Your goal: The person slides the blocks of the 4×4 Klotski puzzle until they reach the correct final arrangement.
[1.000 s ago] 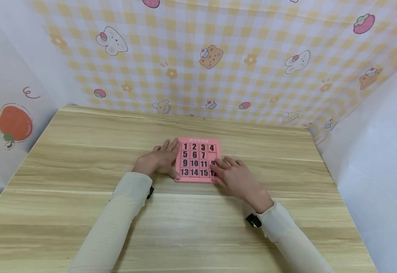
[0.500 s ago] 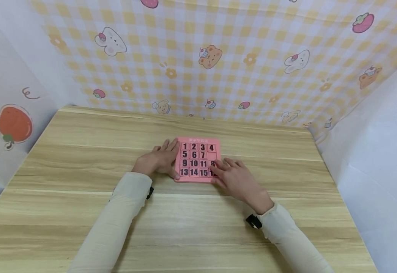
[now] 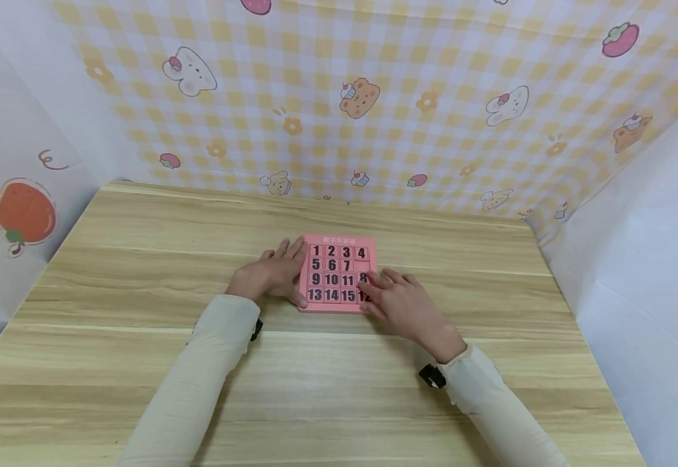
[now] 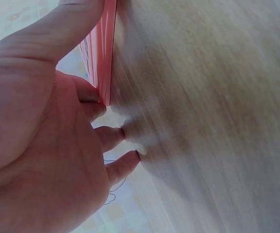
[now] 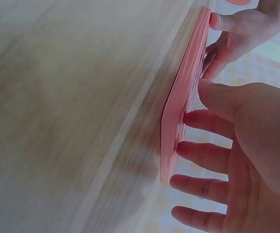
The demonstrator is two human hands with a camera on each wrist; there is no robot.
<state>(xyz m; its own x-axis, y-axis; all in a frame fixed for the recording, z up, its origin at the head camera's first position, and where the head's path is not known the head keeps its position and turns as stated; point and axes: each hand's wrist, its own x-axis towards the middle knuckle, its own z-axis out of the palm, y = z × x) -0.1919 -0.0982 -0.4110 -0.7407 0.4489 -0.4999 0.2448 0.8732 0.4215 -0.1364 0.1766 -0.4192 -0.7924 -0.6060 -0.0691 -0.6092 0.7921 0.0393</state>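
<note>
A pink sliding number puzzle lies flat on the table, with black numbers on its square tiles. My left hand rests along its left edge, thumb near the front corner and fingers spread toward the back corner. From the right, the fingertips of my right hand touch the tiles in the right column. Tile 8 sits below a bare slot, which lies under tile 4. Tile 12 is partly covered by the right fingers. In the right wrist view the puzzle's side stands beside loosely bent fingers.
The wooden table spreads around the puzzle. A yellow checked cloth with cartoon prints hangs behind its back edge. White sheets close off the left side and the right side.
Tile 8 has edged slightly upward toward the bare slot, with the right fingertips at it. My left hand and the puzzle frame stay in place.
</note>
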